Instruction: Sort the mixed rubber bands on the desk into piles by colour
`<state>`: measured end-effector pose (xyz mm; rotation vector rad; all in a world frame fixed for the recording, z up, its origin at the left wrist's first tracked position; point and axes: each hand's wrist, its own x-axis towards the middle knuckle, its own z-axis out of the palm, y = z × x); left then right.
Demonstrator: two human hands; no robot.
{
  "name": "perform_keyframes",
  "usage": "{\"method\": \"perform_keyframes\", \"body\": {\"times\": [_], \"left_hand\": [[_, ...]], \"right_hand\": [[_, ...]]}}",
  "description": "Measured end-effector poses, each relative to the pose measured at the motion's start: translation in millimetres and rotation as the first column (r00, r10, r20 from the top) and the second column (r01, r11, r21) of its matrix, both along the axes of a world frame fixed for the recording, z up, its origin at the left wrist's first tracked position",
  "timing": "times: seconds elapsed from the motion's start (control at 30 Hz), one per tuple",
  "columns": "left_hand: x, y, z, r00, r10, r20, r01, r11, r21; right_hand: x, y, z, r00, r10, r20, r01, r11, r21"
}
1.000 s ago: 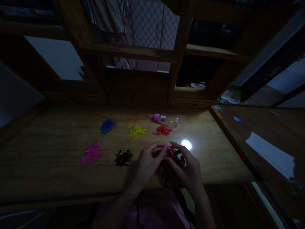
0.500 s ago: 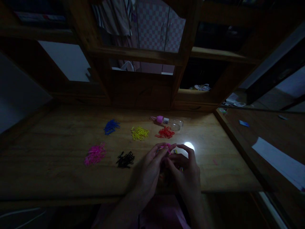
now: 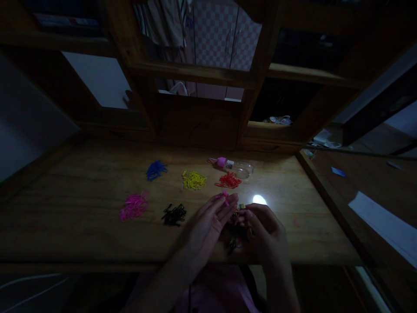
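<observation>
My left hand [image 3: 206, 226] is half turned palm up, with a pink rubber band [image 3: 225, 198] held at the thumb and forefinger. My right hand [image 3: 267, 226] has its fingertips pinched at a mixed-colour heap of bands [image 3: 240, 213]; what sits between them is too dark to make out. Part of that heap is hidden by both hands. Left of the hands lie a black pile of bands [image 3: 174, 214] and a pink pile [image 3: 133, 206]. Farther back are a blue pile [image 3: 156, 169], a yellow pile [image 3: 194, 179] and a red pile [image 3: 228, 180].
A clear bottle with a pink cap [image 3: 241, 169] lies on its side behind the red pile. The wooden desk [image 3: 81, 208] meets a shelf unit [image 3: 198, 121] at the back. White paper [image 3: 381, 226] rests on the surface to the right. A bright light spot [image 3: 259, 200] shines on the desk.
My hands were together over the pink bands and have moved apart. The left has turned palm up with a pink band; the right has gone to the mixed heap. The view has shifted slightly.
</observation>
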<state>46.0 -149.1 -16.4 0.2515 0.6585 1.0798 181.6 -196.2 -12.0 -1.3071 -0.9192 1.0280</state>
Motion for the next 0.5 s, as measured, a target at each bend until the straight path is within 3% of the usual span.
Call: {"method": "perform_keyframes", "body": {"times": [0.13, 0.27, 0.5], "left_hand": [[-6.9, -1.6, 0.5, 0.999, -0.028, -0.031, 0.030, 0.997, 0.065], [-6.6, -8.0, 4.2, 0.990, -0.118, -0.075, 0.125, 0.988, 0.086], [-3.4, -12.9, 3.7, 0.987, -0.156, -0.048, 0.158, 0.987, 0.029]], "right_hand": [[10.5, -0.2, -3.4, 0.985, 0.039, -0.167, -0.048, 0.997, -0.054], [12.3, -0.4, -5.2, 0.974, 0.053, -0.222, -0.063, 0.997, -0.039], [16.3, -2.8, -7.9, 0.998, -0.016, -0.058, 0.015, 1.000, -0.006]]}}
